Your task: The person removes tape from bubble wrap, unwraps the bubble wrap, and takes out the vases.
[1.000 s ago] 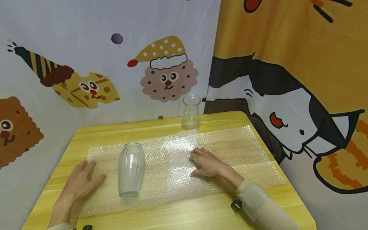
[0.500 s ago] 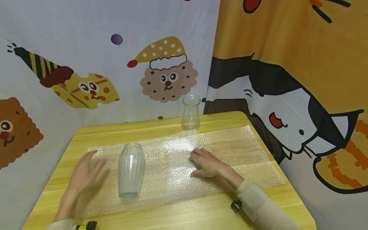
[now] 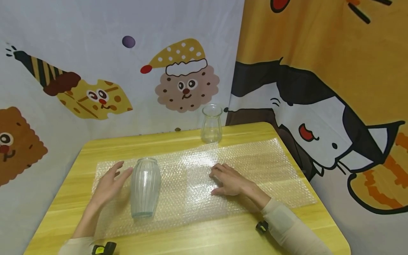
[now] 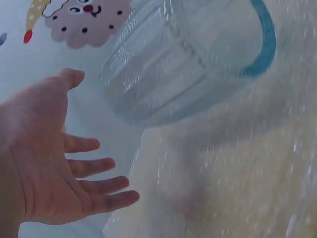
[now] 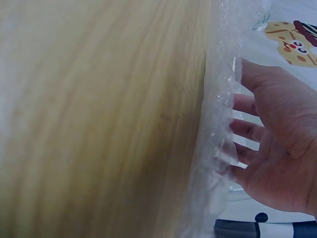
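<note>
A ribbed, clear glass vase (image 3: 146, 187) lies on its side on a flat sheet of bubble wrap (image 3: 255, 170), its bluish base toward me. My left hand (image 3: 109, 186) hovers just left of the vase, thumb near its side. In the left wrist view the left hand (image 4: 44, 153) has its fingers spread, with a gap between them and the vase (image 4: 163, 64). My right hand (image 3: 231, 181) rests with its fingertips on the middle of the bubble wrap, fingers lightly bent. The right wrist view shows the right hand's fingertips against the bubble wrap (image 5: 213, 124), holding nothing.
A second glass vase (image 3: 211, 127), flared at the rim, stands upright behind the bubble wrap near the table's back edge. The yellow wood-grain table (image 3: 223, 233) has rounded corners. Cloth printed with cartoon figures (image 3: 187, 88) hangs behind it and on the right.
My left hand has lifted from the left edge of the bubble wrap and moved right and away from me, close to the lying vase. The right hand and both vases have stayed put.
</note>
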The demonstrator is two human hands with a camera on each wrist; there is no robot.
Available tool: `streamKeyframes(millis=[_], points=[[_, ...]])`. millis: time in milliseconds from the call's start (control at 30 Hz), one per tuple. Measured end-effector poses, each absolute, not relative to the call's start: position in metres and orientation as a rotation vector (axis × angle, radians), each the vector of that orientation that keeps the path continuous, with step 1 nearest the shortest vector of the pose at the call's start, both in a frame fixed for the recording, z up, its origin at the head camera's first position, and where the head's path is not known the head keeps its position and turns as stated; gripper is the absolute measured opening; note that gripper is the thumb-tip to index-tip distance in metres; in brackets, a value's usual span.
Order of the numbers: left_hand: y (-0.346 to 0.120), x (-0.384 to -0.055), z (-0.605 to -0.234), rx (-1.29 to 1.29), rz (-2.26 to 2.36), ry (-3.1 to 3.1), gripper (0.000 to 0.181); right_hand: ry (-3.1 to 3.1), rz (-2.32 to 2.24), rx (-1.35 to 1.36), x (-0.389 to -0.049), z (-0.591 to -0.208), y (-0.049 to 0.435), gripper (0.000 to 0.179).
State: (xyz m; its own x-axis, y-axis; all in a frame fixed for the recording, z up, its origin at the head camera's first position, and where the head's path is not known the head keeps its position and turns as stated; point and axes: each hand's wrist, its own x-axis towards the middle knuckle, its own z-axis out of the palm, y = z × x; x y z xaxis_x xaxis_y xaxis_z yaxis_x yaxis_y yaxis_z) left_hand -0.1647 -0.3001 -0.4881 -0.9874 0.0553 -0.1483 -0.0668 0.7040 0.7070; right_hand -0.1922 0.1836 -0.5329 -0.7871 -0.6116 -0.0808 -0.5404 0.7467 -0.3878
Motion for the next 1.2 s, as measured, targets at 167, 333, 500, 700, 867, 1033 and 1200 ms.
streamKeyframes(millis=[167,333,500,700,867,1033,1200], points=[[-0.288,-0.168,-0.485,-0.046,1.141,2.656,0.101,2.736,-0.537,-0.928,-0.192,-0.532,0.184,0.069],[-0.28,-0.172,-0.482,-0.079,1.14,2.564,0.108,2.74,-0.541,-0.929,-0.193,-0.531,0.184,0.069],[-0.273,-0.174,-0.482,-0.114,1.134,2.518,0.114,2.732,-0.548,-0.925,-0.193,-0.531,0.184,0.07],[-0.266,-0.178,-0.481,-0.114,1.1,2.502,0.118,2.731,-0.546,-0.923,-0.192,-0.532,0.184,0.07],[-0.262,-0.182,-0.482,-0.103,1.075,2.511,0.119,2.732,-0.543,-0.923,-0.192,-0.532,0.184,0.07],[-0.26,-0.186,-0.484,-0.099,1.07,2.51,0.121,2.731,-0.538,-0.918,-0.192,-0.533,0.184,0.069],[-0.258,-0.187,-0.484,-0.1,1.074,2.507,0.124,2.736,-0.532,-0.924,-0.193,-0.534,0.184,0.069]])
